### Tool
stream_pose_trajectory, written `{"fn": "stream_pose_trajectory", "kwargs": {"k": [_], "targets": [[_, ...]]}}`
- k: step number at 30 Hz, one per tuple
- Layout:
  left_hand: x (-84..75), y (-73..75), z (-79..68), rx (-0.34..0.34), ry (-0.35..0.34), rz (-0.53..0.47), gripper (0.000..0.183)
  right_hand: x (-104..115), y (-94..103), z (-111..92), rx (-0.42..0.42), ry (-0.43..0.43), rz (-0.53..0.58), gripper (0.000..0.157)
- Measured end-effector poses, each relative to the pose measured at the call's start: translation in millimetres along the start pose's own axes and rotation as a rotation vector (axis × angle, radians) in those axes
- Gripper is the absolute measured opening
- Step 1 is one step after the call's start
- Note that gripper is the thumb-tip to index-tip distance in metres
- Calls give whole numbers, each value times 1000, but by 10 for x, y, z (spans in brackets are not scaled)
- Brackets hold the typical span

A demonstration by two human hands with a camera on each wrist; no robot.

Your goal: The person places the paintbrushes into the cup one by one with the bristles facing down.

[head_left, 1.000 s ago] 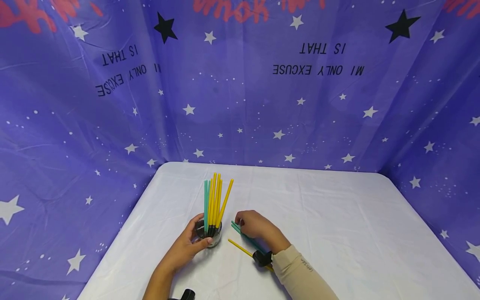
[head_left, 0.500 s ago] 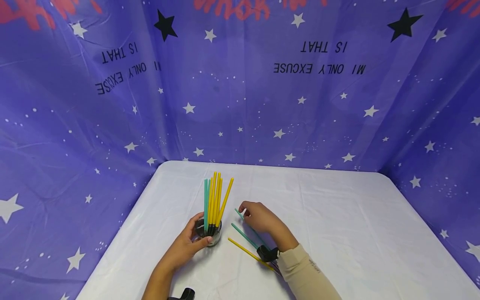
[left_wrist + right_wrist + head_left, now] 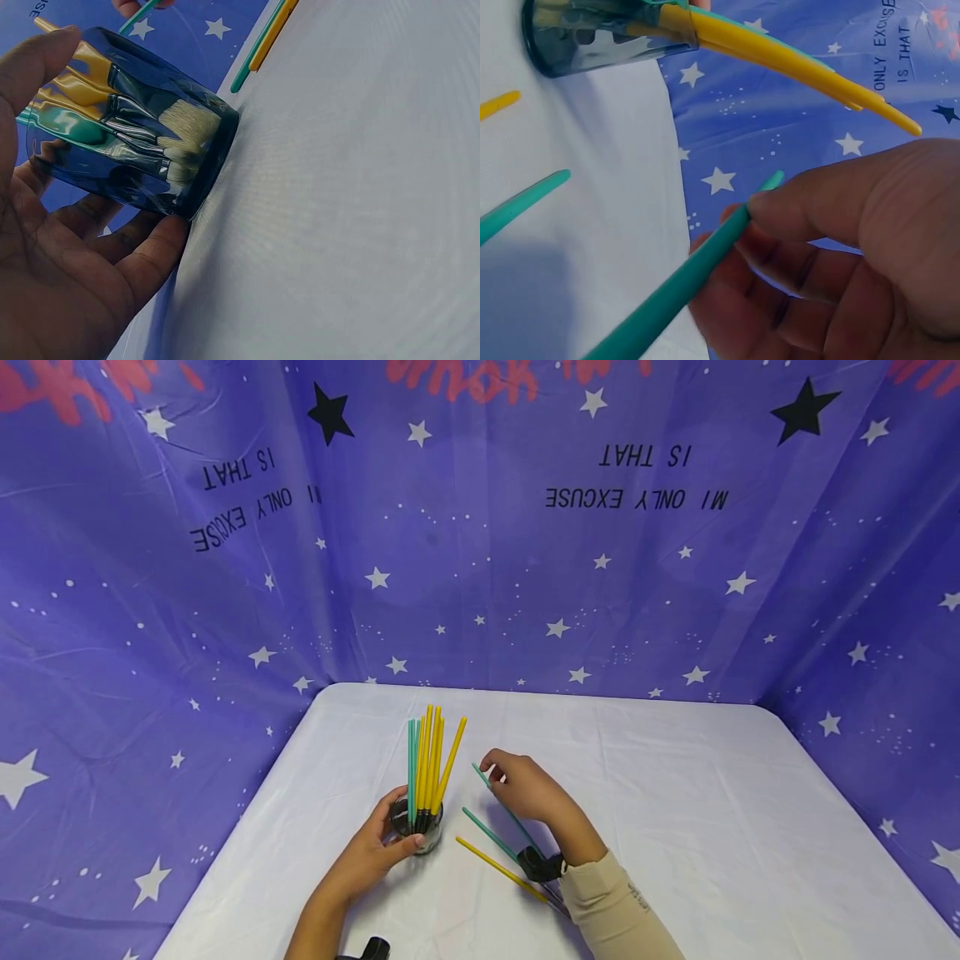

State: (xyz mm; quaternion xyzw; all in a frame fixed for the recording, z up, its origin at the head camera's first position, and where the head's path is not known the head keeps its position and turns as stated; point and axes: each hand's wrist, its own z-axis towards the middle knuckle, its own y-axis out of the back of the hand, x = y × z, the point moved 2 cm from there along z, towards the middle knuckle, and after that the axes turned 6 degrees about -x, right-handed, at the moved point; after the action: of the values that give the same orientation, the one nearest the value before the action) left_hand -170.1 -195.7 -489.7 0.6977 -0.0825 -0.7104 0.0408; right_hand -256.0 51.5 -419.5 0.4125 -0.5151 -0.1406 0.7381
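My left hand (image 3: 372, 846) grips a dark, see-through glass (image 3: 135, 169) around its side. Several paintbrushes (image 3: 429, 760) with yellow and green handles stand in the glass, bristles down. My right hand (image 3: 525, 787) pinches a green-handled paintbrush (image 3: 682, 281) between thumb and fingers near the handle's end. That handle slants down toward the wrist, and its bristle end is hidden behind the wrist in the head view. Another green paintbrush (image 3: 491, 835) and a yellow paintbrush (image 3: 498, 867) lie on the table beneath and left of the right hand.
A white cloth covers the table (image 3: 675, 810). A purple curtain (image 3: 480, 527) with stars hangs behind it and along both sides. Black camera mounts are strapped at both wrists, the right mount (image 3: 538, 865) close over the lying brushes.
The right hand has picked up one of the green paintbrushes and moved it up and slightly right, away from the other lying brushes. The left hand and the glass have stayed put.
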Motion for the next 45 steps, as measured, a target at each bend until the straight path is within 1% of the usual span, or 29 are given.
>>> {"fn": "stream_pose_trajectory", "kwargs": {"k": [4, 8, 12, 17, 21, 29, 36, 42, 45], "targets": [[6, 0, 1, 1, -5, 2, 80, -2, 16, 5, -35, -21, 101, 19], [4, 2, 0, 3, -4, 0, 79, 1, 29, 10, -84, -39, 244, 19], [-4, 6, -2, 7, -3, -6, 79, 21, 44, 13, -139, -44, 332, 20], [-4, 9, 2, 13, -5, -16, 79, 56, 61, 15, -207, -56, 393, 23], [-2, 7, 2, 6, -5, -11, 79, 81, 67, 23, -273, -68, 431, 24], [-3, -1, 2, 1, -4, -11, 78, 154, 83, 45, -376, -45, 546, 25], [-3, -3, 6, -3, 5, 0, 79, 239, 136, 74, -485, -49, 627, 28], [-6, 4, 9, -4, 7, 7, 79, 341, 209, 110, -519, -42, 698, 30], [-2, 4, 9, -6, 9, 4, 79, 504, 300, 56, -531, -23, 719, 29]]}}
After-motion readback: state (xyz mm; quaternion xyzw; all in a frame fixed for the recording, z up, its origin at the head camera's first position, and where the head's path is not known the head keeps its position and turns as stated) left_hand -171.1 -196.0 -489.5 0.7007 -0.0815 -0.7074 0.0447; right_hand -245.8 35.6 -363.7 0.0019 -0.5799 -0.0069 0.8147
